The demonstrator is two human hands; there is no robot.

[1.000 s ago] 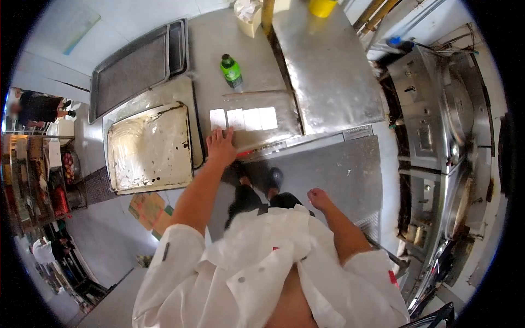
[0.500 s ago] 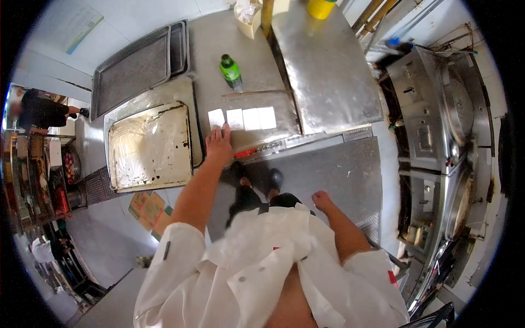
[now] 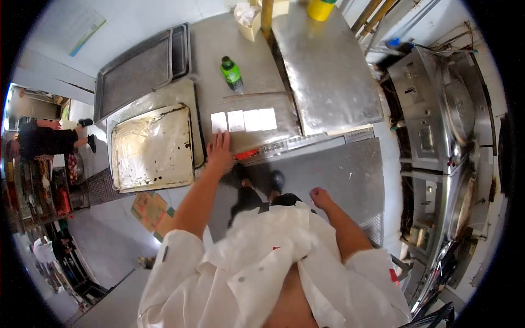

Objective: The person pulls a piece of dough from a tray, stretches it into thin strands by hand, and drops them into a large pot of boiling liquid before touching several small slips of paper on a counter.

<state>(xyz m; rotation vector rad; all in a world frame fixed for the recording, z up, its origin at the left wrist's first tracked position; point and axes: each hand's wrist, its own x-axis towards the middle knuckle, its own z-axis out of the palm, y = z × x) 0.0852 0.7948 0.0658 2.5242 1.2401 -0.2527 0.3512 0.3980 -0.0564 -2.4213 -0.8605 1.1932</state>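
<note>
Four white paper slips lie in a row on the steel counter; the leftmost slip sits slightly apart at its base. My left hand rests at the counter's edge, fingers spread, with its fingertips at the lower edge of that slip. Beyond the slips stands a green-labelled bottle, and a thin stick lies between them. My right hand hangs over the floor by my body, its fingers curled closed; whatever it may hold is hidden.
Left of the slips is a worn tray under clear film, with dark trays behind it. A stove stands at the right. Another person is at the far left.
My left fingertips have drawn slightly down from the slips toward the counter's edge. At the far left, the other person has shifted and more of their legs shows.
</note>
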